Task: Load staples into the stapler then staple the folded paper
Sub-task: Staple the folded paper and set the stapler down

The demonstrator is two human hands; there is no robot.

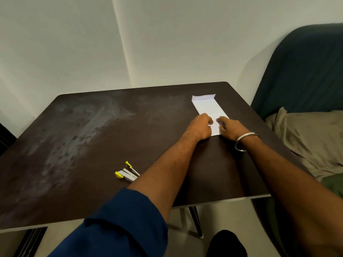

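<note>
Both hands — left [201, 127] and right [229, 127] — rest curled on the near end of the folded paper [209, 106], apparently pinning or pinching it, while the stapler [126, 173] lies open, well apart, near the table [92, 127] front edge.

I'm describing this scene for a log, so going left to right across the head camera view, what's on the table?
Stapler → left hand → folded paper between the hands → right hand → bracelet on the right wrist.
</note>
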